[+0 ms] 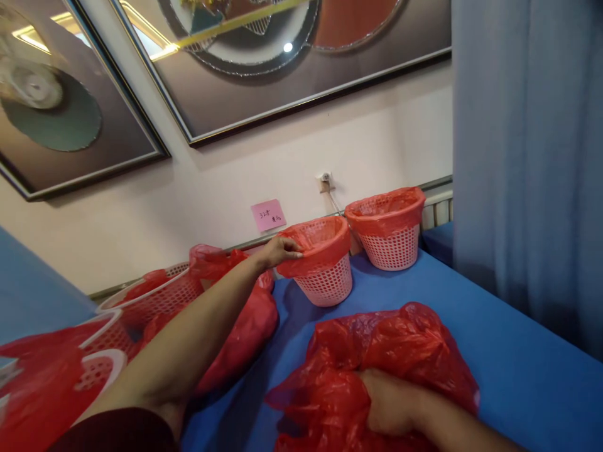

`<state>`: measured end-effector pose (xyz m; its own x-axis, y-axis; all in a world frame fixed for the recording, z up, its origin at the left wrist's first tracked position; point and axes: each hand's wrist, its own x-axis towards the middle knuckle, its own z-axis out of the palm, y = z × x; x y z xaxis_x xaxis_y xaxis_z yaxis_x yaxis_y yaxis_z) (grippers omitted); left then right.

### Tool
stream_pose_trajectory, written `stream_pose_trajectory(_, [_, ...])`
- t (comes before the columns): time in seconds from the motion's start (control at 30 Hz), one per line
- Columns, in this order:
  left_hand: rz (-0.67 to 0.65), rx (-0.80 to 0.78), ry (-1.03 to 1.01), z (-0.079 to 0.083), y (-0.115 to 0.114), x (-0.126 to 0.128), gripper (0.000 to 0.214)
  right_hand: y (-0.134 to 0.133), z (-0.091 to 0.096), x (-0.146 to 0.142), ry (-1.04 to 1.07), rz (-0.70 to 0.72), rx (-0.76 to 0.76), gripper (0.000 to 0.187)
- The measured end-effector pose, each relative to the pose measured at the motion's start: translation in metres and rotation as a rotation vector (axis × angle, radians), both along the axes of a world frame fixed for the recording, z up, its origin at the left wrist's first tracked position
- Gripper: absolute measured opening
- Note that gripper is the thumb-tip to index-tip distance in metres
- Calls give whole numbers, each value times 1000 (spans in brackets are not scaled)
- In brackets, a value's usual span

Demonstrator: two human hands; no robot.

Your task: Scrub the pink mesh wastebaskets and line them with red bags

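Observation:
My left hand [279, 250] reaches across to a pink perforated basket [325, 285]. Its fingers are closed on the near-left rim, over the red plastic bag [330, 254] that lines the basket and is folded down outside. Nearer to me, a loose heap of red plastic bags [409, 339] lies on the blue surface. Into this heap my right hand [389, 402] presses, closed on crumpled plastic; the bags hide most of its fingers. A second pink basket [391, 248], lined with red plastic too, stands behind and to the right.
At the left are several more pink baskets [164, 295] with red bags, and a filled red bag [249, 326] lies beside them. A blue curtain [522, 157] hangs at the right. On the wall are a pink note [268, 215], a socket [326, 182] and framed pictures [301, 94].

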<state>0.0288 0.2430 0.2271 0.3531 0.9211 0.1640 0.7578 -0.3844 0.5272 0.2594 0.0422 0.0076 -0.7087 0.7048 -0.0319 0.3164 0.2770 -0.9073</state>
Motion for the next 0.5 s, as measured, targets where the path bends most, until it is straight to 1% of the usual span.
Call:
stream_pose_trajectory(0.07, [51,42,-31,5,-5,3,22,-2,3,1,-1,6,22,29])
stream_pose_trajectory(0.13, [123,136,-71,15,-5,9,20,-4,9,2,-6,20,43,27])
stream_pose_trajectory(0.23, [245,321,-130,38,1,20,14,-6,17,2,9,38,37,26])
stream_pose_trajectory(0.37, [413,530,-186,67,13,33,14,-7,19,1,12,9,3,22])
stream_pose_trajectory(0.43, [494,578,-217,76,18,38,16,-8,18,0,22,-5,1,19])
stream_pose_trajectory(0.5, [529,567,-238,79,23,45,16,-8,15,-1,65,-21,8,18])
